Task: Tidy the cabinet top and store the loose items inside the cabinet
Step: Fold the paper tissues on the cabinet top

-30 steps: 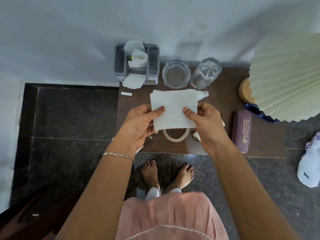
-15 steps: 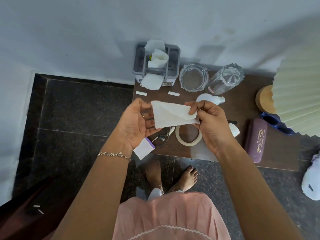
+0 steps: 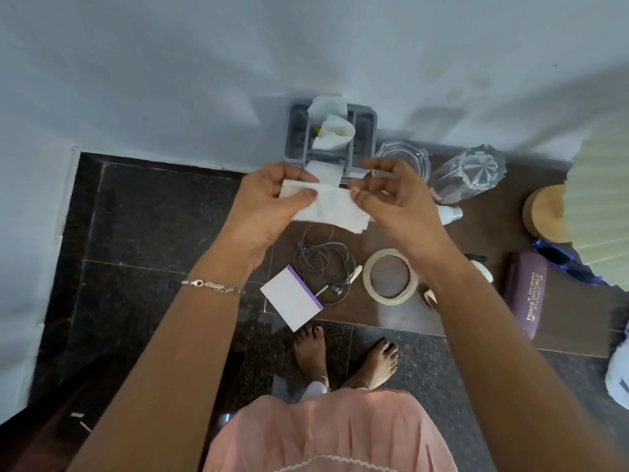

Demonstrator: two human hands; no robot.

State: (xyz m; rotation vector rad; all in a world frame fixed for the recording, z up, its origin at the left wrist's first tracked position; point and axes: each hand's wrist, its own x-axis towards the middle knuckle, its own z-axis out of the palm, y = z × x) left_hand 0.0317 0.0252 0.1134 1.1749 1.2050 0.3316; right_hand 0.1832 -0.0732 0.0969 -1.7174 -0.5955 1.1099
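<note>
Left hand (image 3: 269,202) pinches folded tissue (image 3: 328,211) at its left end, above cabinet top (image 3: 500,216) by grey organiser (image 3: 296,131). Tissue should be light, limp, tear-prone: take it by folded edges. Right hand (image 3: 401,206): thumb at right edge, fingers curled, grip unclear.

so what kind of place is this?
Probably a room in a home: a cabinet top against the wall holds a lamp, a glasses case and a roll of tape, and bare feet stand on the tiled floor.
</note>
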